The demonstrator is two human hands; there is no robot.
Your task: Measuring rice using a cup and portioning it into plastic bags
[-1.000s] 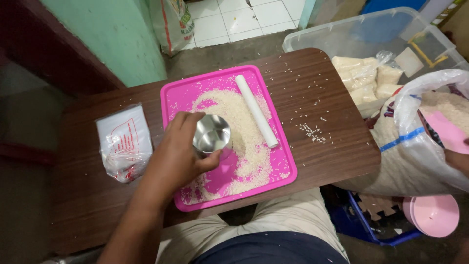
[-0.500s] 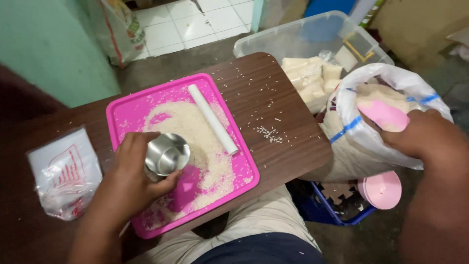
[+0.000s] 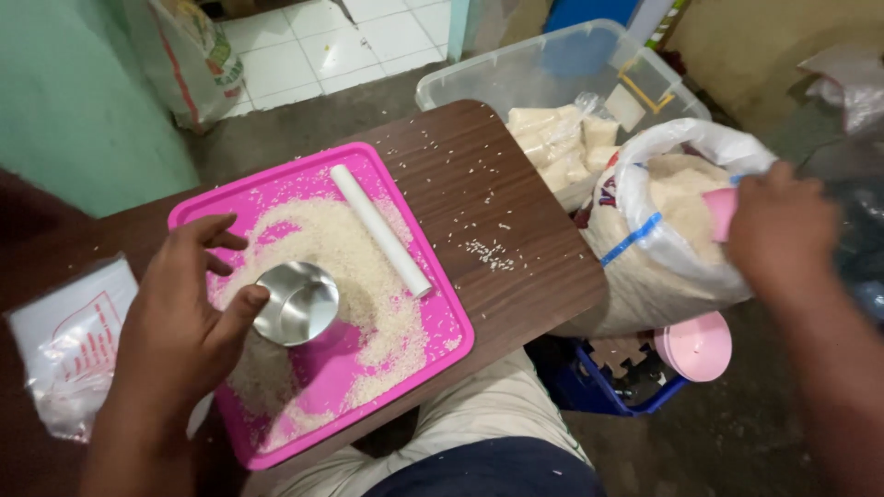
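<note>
The left hand is in the lower left of the frame, and its thumb and fingers are closed around a small shiny metal cup. The cup sits tipped over the rice on the pink tray in the middle of the frame. The right hand is at the right side, closed on a pink scoop that dips into the open white rice sack. A few things could go wrong. The cup could slip or tip, because only the fingertips hold it, and rice could spill over the low tray edge. The tray hangs a little over the near edge of the brown table, so a hard push could slide it off. The sack leans beside the table and could sag and pour rice onto the floor. Some grains already lie loose on the table. I count two hands, one cup, one tray, one white tube lying on the tray, one scoop, one sack, one stack of clear bags at the far left, one clear bin at the top, and one pink lid low down.
</note>
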